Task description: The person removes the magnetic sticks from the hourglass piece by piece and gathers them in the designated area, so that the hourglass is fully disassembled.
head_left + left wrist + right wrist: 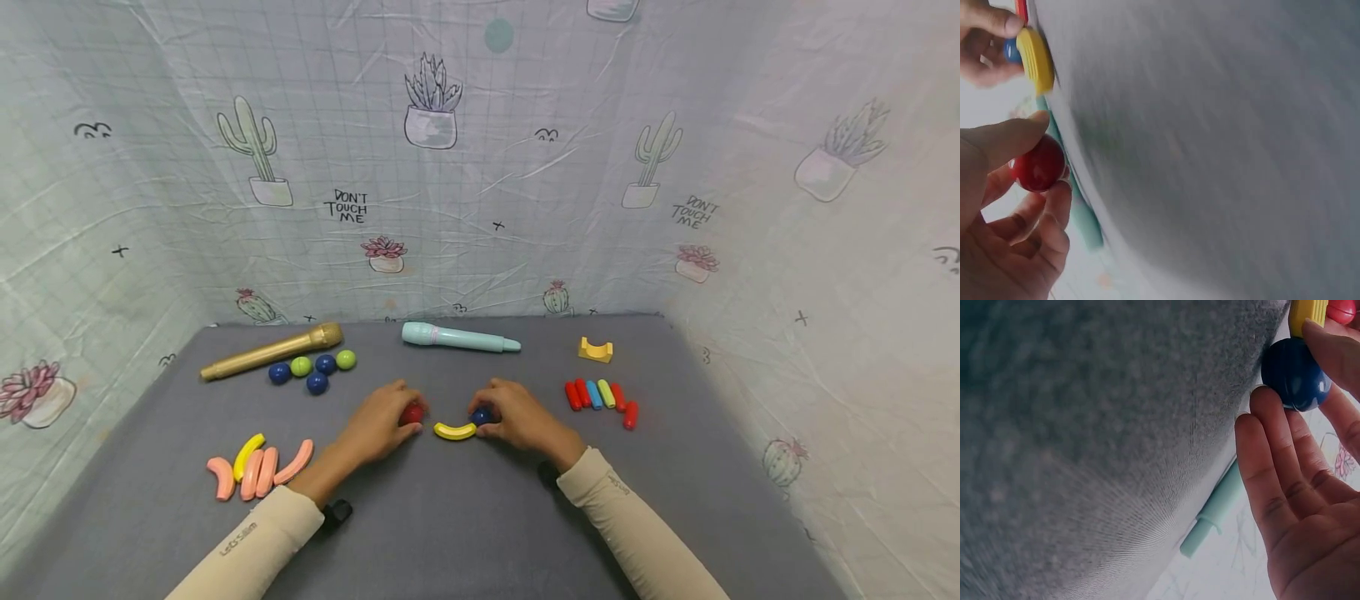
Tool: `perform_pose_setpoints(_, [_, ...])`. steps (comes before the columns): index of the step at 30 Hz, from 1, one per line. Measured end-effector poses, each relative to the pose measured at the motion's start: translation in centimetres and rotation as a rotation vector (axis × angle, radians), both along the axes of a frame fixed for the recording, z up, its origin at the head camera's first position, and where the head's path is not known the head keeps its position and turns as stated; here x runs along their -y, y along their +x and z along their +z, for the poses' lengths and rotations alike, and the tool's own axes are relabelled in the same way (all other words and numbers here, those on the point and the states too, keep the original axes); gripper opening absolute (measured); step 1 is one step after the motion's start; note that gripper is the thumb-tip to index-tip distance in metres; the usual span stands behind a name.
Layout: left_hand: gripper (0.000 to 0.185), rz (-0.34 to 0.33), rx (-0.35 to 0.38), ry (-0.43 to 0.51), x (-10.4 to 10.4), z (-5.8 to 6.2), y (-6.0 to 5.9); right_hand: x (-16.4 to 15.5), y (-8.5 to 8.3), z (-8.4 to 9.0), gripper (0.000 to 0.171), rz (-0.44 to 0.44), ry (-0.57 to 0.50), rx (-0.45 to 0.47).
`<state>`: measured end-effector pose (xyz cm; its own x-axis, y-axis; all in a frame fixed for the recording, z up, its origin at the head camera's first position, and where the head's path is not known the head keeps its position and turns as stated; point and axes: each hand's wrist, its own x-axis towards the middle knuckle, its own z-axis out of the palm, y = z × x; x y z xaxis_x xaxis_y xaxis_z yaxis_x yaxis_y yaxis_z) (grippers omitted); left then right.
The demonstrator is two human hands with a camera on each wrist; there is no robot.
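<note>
Step in hand: both hands work at the middle of the grey counter, each bringing a ball to one end of the yellow curved piece; judged as the placing stage, with the balls not yet released.
Left hand: the left hand pinches the red ball between thumb and curled fingers, just left of the yellow curved piece.
Right hand: the right hand pinches the blue ball between thumb and fingertips, touching the right end of the yellow curved piece.
Pose: both forearms reach in from the near edge, wrists low, palms turned inward toward each other.
Next move calls for: a steady, small seating of each ball against the curve's ends; a round ball is likely to roll once let go.
Surroundings: a teal microphone lies beyond the hands; red, blue and green short rods lie to the right.
</note>
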<state>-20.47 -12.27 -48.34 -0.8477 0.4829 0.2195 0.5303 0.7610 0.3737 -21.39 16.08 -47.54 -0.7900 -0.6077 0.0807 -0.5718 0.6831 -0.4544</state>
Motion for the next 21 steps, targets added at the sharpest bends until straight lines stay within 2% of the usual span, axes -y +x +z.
perform_pose_setpoints(9, [0.032,0.148,-0.091,0.038,7.0,1.6,-0.4,-0.2,0.4,-0.1,0.032,-0.002,-0.012,0.012])
perform_pose_setpoints(14, [0.034,0.229,-0.067,0.016,11.2,2.7,-0.8,-0.3,0.5,-0.3,0.033,-0.009,-0.012,0.016])
perform_pose_setpoints(21, [0.034,0.310,-0.043,-0.025,15.5,2.7,-2.0,-0.2,0.5,-0.3,0.033,-0.011,-0.005,0.005])
